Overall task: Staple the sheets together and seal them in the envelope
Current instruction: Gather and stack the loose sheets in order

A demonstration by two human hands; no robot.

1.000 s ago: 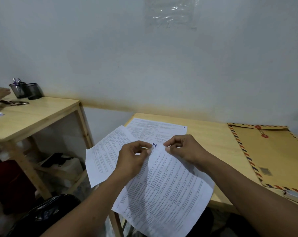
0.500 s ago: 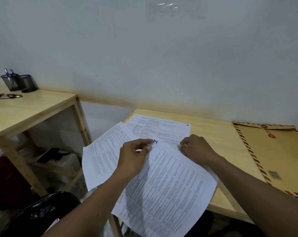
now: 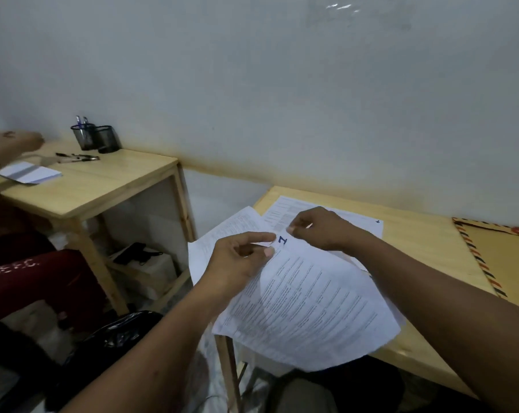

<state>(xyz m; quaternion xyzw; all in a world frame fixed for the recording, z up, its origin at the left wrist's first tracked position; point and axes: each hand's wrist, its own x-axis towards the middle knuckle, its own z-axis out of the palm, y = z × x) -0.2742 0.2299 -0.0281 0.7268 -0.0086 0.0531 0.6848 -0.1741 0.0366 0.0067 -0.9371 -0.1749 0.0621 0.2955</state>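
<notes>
Printed white sheets point(image 3: 309, 305) lie fanned over the left front corner of the wooden table point(image 3: 431, 248), the top one marked with a blue "1". My left hand point(image 3: 240, 260) pinches the top sheet's upper corner between thumb and fingers. My right hand point(image 3: 321, 228) pinches the sheets just right of the blue mark. Another printed sheet point(image 3: 368, 231) lies flat on the table behind my right hand. A brown envelope point(image 3: 503, 257) with a striped border and red string buttons lies at the table's right edge, partly cut off. No stapler is in view.
A second wooden table point(image 3: 85, 186) stands to the left with two black mesh pen cups point(image 3: 95, 138), pens point(image 3: 79, 158) and a small white pad point(image 3: 28, 173). Another person's hand point(image 3: 16, 143) reaches over it. A black bag point(image 3: 115, 338) sits on the floor below.
My right hand has shifted left and up, back toward the blue mark, and now pinches the sheets. The view has swung left. The other person's hand has come further over the left table.
</notes>
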